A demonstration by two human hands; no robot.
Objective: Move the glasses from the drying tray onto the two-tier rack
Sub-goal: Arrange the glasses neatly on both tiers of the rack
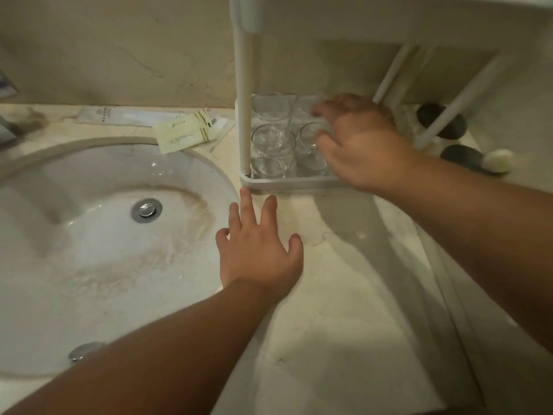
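Several clear glasses (pixel 272 139) stand upright in the lower tier (pixel 287 182) of a white two-tier rack, behind its front-left post (pixel 243 115). My right hand (pixel 362 145) reaches into that tier from the right. Its thumb and fingers curve round one glass (pixel 309 131) in the right-hand row, though the hand is blurred. My left hand (pixel 257 250) lies flat on the counter with fingers spread, its fingertips just in front of the rack's front-left corner. The upper tier (pixel 359 13) shows only from below.
A round white sink (pixel 89 235) fills the left, with a tap (pixel 9 127) at the far left edge. Paper sachets (pixel 185 133) lie behind the sink by the wall. Dark round containers (pixel 454 124) sit right of the rack, behind its slanted legs (pixel 449 109).
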